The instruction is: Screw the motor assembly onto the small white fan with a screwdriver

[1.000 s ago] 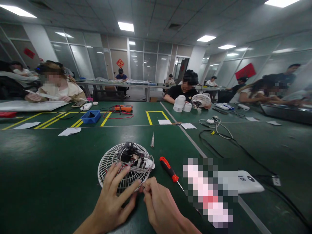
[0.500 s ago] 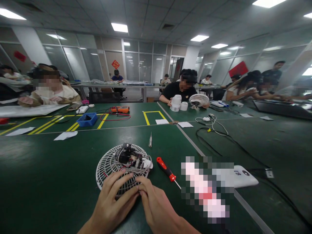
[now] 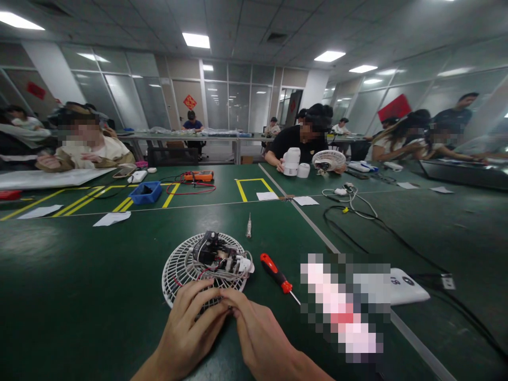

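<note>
A white round fan grille (image 3: pixel 177 264) lies flat on the green table in front of me. On it rests a black motor assembly (image 3: pixel 208 248) with exposed wires and a bundled grey cord. My left hand (image 3: pixel 196 317) is at the near edge of the grille, its fingers curved and covering part of the rim. Beside it, my right hand (image 3: pixel 257 328) has its fingers pressed together, and the fingertips of both hands meet. Whatever they pinch is too small or hidden to make out. To the right lies a red-and-black screwdriver (image 3: pixel 277 272); a small clear-handled screwdriver (image 3: pixel 248 227) lies beyond the grille.
A white casing (image 3: pixel 408 286) and a blurred-out object are at right, near black cables (image 3: pixel 381 227). Farther off are a blue bin (image 3: pixel 145 193), an orange multimeter (image 3: pixel 199 176) and paper slips. Across the table a person (image 3: pixel 299 140) handles white fan parts.
The view has shifted slightly, so the scene sits a little farther right. My hands stay together in nearly the same pose, a touch nearer to me relative to the grille.
</note>
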The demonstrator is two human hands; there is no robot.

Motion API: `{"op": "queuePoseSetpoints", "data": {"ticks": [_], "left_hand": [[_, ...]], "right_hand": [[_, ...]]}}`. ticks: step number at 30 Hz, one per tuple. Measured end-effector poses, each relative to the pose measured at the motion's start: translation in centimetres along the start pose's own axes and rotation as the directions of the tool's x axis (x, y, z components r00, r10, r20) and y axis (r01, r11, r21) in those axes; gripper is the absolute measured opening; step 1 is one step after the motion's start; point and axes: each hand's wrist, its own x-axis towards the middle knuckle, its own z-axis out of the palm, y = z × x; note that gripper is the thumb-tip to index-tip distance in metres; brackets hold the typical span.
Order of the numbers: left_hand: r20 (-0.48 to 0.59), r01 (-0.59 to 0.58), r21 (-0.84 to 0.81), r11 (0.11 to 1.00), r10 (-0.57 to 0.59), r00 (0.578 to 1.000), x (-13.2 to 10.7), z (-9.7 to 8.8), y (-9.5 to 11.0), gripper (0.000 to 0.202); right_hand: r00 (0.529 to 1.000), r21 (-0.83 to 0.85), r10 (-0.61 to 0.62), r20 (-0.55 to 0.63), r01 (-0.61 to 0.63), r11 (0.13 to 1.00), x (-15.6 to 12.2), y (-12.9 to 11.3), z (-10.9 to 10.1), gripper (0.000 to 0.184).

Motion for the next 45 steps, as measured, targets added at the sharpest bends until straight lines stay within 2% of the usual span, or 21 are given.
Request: {"op": "queuePoseSetpoints", "data": {"ticks": [3, 10, 20, 22, 27, 30, 33, 35, 39, 43, 45], "left_hand": [[0.01, 0.006, -0.013, 1.0, -0.006, 1.0, 0.0, 0.0, 0.0, 0.018], [0.023, 0.055, -0.061, 0.997, -0.054, 0.998, -0.1, -0.2, -0.5, 0.017], [-0.049, 0.211, -0.102, 0.972, -0.217, 0.975, -0.1, 0.0, -1.4, 0.014], [-0.065, 0.226, -0.114, 0.968, -0.234, 0.97, -0.1, 0.1, -1.4, 0.014], [-0.096, 0.248, -0.133, 0.96, -0.261, 0.961, -0.2, 0.2, -1.3, 0.015], [-0.098, 0.252, -0.158, 0.955, -0.269, 0.958, -0.3, 0.1, -1.3, 0.015], [-0.087, 0.263, -0.176, 0.949, -0.281, 0.956, -0.4, 0.1, -1.3, 0.015], [-0.086, 0.266, -0.18, 0.947, -0.285, 0.955, -0.5, 0.1, -1.4, 0.014], [-0.077, 0.268, -0.176, 0.947, -0.284, 0.956, -0.5, 0.1, -1.4, 0.013], [-0.071, 0.267, -0.178, 0.947, -0.283, 0.956, -0.5, 0.2, -1.4, 0.014], [-0.071, 0.267, -0.18, 0.947, -0.283, 0.956, -0.5, 0.2, -1.4, 0.014]], "right_hand": [[1.0, 0.018, -0.023, 0.003, 0.023, 1.0, 0.1, -0.2, -0.2, 0.054], [0.996, 0.0, -0.053, -0.074, 0.054, 0.999, 0.2, -0.5, -0.7, 0.043], [0.935, -0.165, -0.15, -0.322, 0.101, 0.981, 0.7, -0.1, -2.8, 0.028], [0.918, -0.227, -0.137, -0.371, 0.053, 0.972, 0.8, 0.2, -3.4, 0.027], [0.898, -0.299, 0.028, -0.439, -0.175, 0.938, 1.0, 0.6, -4.3, 0.035], [0.895, -0.375, 0.136, -0.424, -0.311, 0.873, 0.9, 1.0, -4.4, 0.049], [0.899, -0.507, 0.293, -0.324, -0.427, 0.749, 0.7, 1.5, -4.3, 0.065], [0.893, -0.591, 0.369, -0.257, -0.447, 0.671, 0.6, 1.8, -4.3, 0.067], [0.896, -0.7, 0.391, -0.21, -0.417, 0.579, 0.5, 2.3, -4.7, 0.061], [0.915, -0.751, 0.35, -0.202, -0.374, 0.544, 0.4, 2.7, -5.0, 0.056], [0.909, -0.746, 0.366, -0.199, -0.383, 0.545, 0.5, 2.6, -5.1, 0.052]]}}
